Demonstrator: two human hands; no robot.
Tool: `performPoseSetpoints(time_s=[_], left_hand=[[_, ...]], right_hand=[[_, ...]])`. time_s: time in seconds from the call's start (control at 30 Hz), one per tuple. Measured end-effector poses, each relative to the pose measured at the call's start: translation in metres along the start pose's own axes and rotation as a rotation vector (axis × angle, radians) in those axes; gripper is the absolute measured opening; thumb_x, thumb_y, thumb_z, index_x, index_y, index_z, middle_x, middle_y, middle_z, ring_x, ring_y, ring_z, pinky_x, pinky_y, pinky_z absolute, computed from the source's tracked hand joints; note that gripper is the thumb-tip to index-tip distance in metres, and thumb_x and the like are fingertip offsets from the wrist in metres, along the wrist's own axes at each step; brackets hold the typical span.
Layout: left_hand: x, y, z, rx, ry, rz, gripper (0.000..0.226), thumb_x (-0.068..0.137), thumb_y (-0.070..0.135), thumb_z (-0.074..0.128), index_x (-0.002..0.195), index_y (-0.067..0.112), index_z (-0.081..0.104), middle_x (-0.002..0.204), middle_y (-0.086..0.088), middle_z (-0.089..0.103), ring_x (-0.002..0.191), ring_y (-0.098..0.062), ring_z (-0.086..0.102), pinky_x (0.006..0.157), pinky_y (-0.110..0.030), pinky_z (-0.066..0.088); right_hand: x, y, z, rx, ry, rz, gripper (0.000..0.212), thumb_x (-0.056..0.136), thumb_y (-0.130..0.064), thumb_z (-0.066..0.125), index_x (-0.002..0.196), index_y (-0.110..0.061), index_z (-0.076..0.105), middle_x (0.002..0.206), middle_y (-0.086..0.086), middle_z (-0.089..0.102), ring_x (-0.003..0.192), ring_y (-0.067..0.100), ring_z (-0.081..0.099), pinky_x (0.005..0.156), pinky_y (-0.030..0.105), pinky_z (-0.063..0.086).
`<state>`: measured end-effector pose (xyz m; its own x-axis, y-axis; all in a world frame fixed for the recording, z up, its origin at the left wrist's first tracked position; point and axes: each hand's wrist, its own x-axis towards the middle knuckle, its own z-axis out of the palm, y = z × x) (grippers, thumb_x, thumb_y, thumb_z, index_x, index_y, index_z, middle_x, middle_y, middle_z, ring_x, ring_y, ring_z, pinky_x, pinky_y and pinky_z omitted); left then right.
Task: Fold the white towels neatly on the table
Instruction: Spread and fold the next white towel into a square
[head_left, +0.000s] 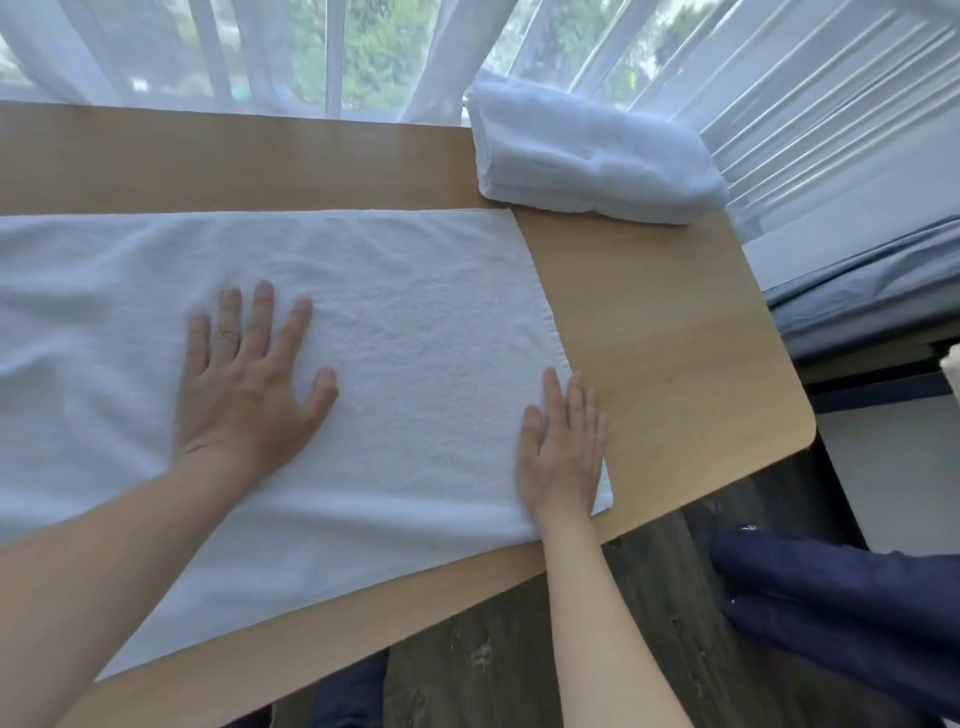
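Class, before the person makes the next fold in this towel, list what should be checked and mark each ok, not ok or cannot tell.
1. Spread towel lies flat: ok, faint wrinkles at left.
2. Left hand presses flat on it: ok.
3. Right hand flat at the right edge: ok.
4. Towel's left end on the table: cannot tell, out of view.
5. Folded towel lies clear of the fold: ok.

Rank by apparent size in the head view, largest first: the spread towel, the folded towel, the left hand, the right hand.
1. Spread towel, by far the largest, running off the left edge.
2. Folded towel at the table's far corner.
3. Left hand and right hand: the left looks bigger with its fingers spread, but they are too close to rank.
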<state>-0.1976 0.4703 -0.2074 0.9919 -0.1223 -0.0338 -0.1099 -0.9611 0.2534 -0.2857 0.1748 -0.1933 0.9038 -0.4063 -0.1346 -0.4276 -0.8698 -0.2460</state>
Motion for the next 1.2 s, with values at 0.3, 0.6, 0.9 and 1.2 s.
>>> performPoseSetpoints(time_s=[0.3, 0.6, 0.9, 1.2], left_hand=[[-0.002, 0.001, -0.003, 0.033, 0.003, 0.005, 0.079, 0.088, 0.058, 0.031, 0.159, 0.024, 0.023, 0.166, -0.010, 0.016, 0.153, -0.033, 0.011, 0.124, -0.051, 0.006], [-0.001, 0.002, -0.002, 0.056, 0.037, 0.001, 0.077, 0.087, 0.054, 0.036, 0.157, 0.023, 0.031, 0.165, -0.010, 0.023, 0.152, -0.034, 0.020, 0.123, -0.053, 0.014], [-0.002, 0.005, -0.001, 0.060, 0.079, 0.006, 0.074, 0.087, 0.051, 0.040, 0.155, 0.021, 0.036, 0.163, -0.009, 0.026, 0.151, -0.033, 0.024, 0.122, -0.054, 0.019], [-0.004, 0.007, -0.011, -0.003, -0.013, 0.001, 0.075, 0.089, 0.052, 0.034, 0.155, 0.018, 0.035, 0.163, -0.011, 0.027, 0.151, -0.033, 0.022, 0.123, -0.052, 0.016]], right_hand=[[-0.004, -0.124, 0.028, 0.115, -0.010, -0.382, 0.057, 0.104, -0.052, 0.017, 0.159, -0.033, 0.019, 0.168, 0.000, 0.003, 0.155, 0.018, -0.006, 0.125, 0.044, -0.003], [0.110, -0.131, 0.029, -0.083, -0.136, -0.310, 0.059, 0.102, -0.058, 0.013, 0.157, -0.044, -0.004, 0.166, -0.011, -0.017, 0.151, 0.012, -0.020, 0.120, 0.041, -0.020], [0.186, -0.090, 0.008, -0.082, -0.068, -0.270, 0.060, 0.102, -0.055, 0.018, 0.159, -0.040, 0.005, 0.168, -0.005, -0.006, 0.154, 0.016, -0.006, 0.123, 0.038, -0.011], [0.038, -0.133, 0.014, 0.195, -0.029, -0.400, 0.059, 0.104, -0.046, 0.023, 0.159, -0.025, 0.020, 0.168, 0.001, 0.006, 0.155, 0.020, -0.004, 0.124, 0.040, -0.007]])
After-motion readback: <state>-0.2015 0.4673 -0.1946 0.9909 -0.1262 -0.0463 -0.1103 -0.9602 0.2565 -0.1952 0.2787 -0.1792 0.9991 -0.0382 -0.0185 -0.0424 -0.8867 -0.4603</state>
